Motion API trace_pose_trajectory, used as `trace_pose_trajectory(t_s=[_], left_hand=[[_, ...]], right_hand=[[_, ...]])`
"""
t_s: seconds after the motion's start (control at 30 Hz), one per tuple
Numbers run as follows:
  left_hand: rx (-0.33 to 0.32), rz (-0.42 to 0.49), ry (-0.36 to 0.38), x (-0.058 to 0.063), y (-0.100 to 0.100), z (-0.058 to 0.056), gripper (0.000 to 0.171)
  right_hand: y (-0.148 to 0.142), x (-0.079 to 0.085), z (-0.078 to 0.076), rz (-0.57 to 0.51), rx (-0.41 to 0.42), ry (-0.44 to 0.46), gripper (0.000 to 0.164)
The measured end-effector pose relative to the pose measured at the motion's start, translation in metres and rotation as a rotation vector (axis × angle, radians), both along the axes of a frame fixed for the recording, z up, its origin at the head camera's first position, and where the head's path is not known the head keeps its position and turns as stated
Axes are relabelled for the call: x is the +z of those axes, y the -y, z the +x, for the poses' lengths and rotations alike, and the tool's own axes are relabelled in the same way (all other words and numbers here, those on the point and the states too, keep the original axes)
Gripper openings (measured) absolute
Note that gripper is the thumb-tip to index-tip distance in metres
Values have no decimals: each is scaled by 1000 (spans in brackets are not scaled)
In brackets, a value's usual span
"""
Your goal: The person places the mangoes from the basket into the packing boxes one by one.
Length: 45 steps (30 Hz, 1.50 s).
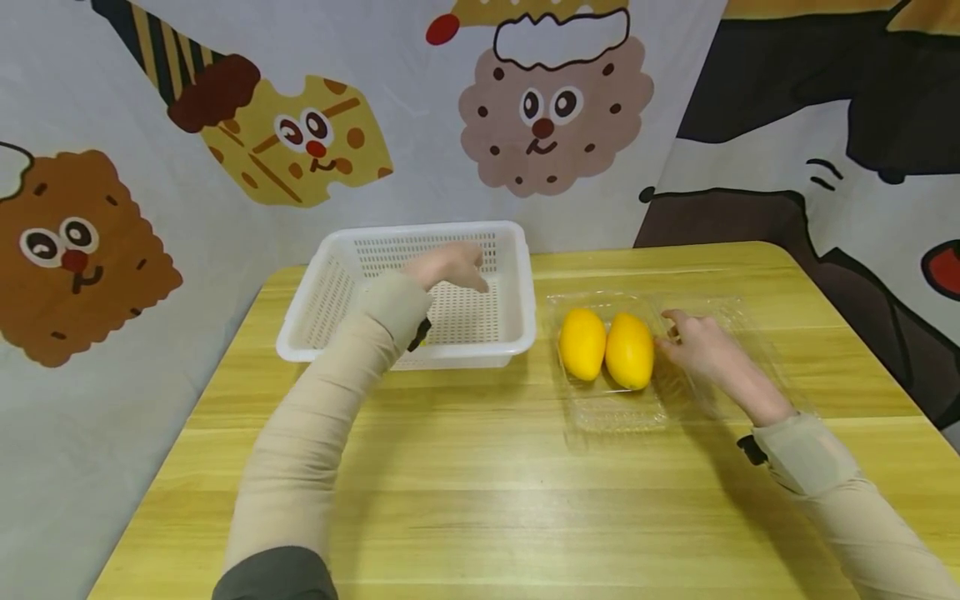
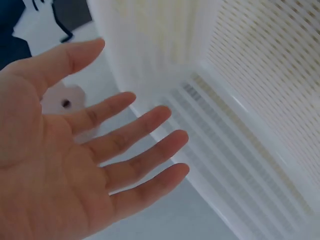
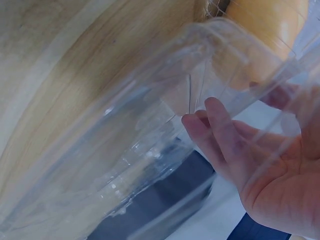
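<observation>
Over the white perforated plastic basket [image 1: 517,292], my left hand [image 1: 450,267] hangs with its fingers spread and holds nothing. The left wrist view shows its bare palm beside the basket's slotted wall [image 2: 215,135]. Two yellow mangoes [image 1: 582,343] [image 1: 630,351] sit side by side in a clear plastic clamshell box [image 1: 615,414]. My right hand [image 1: 701,346] is at the box's right side, close to the right mango, with fingers loosely bent. In the right wrist view, its fingers [image 3: 220,125] show partly through the clear plastic.
The wooden table [image 1: 480,492] has the basket at back left and the box to its right. A clear lid [image 1: 720,312] lies folded out at the box's right. A yellow sliver [image 1: 423,337] shows behind the left wrist. Behind hangs a cartoon-printed cloth [image 1: 420,167].
</observation>
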State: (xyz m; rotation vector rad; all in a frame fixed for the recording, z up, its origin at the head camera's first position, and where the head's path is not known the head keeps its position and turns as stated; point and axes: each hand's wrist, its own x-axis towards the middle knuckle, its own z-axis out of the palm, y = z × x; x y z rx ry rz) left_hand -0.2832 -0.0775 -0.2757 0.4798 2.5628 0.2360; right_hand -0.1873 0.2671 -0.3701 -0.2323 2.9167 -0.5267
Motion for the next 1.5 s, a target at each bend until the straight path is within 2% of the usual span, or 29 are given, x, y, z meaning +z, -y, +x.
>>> trace_pose_trajectory(t_s=[0.2, 0.43, 0.6, 0.67, 0.87, 1.0, 1.23, 1.5], left_hand=[[2, -79, 97, -2, 30, -7, 65], [27, -131, 192, -5, 52, -7, 65], [27, -176, 303, -18, 62, -7, 68], [2, -220, 313, -25, 65, -7, 69], [-66, -341, 279, -38, 77, -3, 68], [-78, -389, 263, -46, 84, 0, 68], [-54, -326, 262, -58, 94, 10, 57], [-69, -314, 160, -65, 101, 12, 59]], right_hand=[[0, 0, 0, -1, -5, 7, 58], [0, 0, 0, 0, -9, 5, 58], [0, 0, 0, 2, -12, 7, 58], [0, -1, 0, 2, -12, 8, 58], [1, -1, 0, 6, -17, 7, 57], [1, -1, -1, 9, -16, 1, 57], [0, -1, -1, 13, -8, -10, 57], [0, -1, -1, 10, -2, -13, 57]])
